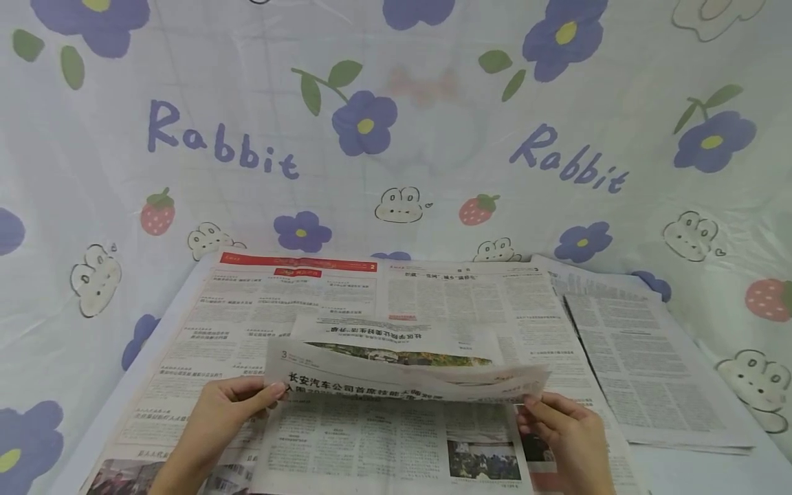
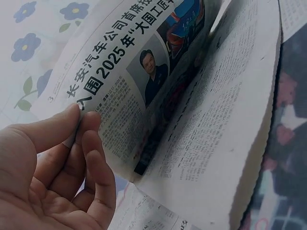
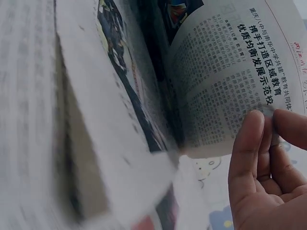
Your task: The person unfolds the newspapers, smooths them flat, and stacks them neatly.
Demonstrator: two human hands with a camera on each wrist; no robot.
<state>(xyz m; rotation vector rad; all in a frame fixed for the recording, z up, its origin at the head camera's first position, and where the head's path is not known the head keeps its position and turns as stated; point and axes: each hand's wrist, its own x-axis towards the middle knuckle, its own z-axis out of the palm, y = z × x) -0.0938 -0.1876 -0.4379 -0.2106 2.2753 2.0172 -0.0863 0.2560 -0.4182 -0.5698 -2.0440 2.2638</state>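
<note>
My left hand (image 1: 216, 419) pinches the left corner of a newspaper sheet (image 1: 402, 381) between thumb and fingers. At its opposite end, my right hand (image 1: 572, 436) pinches the sheet the same way. The raised edge curves up and back over the lower part, which lies toward me with a photo (image 1: 485, 459) at its right. In the left wrist view, the lifted page (image 2: 110, 62) shows a large headline, and a fold runs down beside it. The right wrist view has the other end of the page (image 3: 211, 91) bent upward, thumb and fingertips at its edge.
Larger newspaper pages (image 1: 235, 330) with a red banner lie spread beneath the held sheet. Further right is a stack of newspapers (image 1: 650, 371) on the white table (image 1: 693, 471). A white cloth (image 1: 433, 165) with flowers and rabbits hangs behind and around the sides.
</note>
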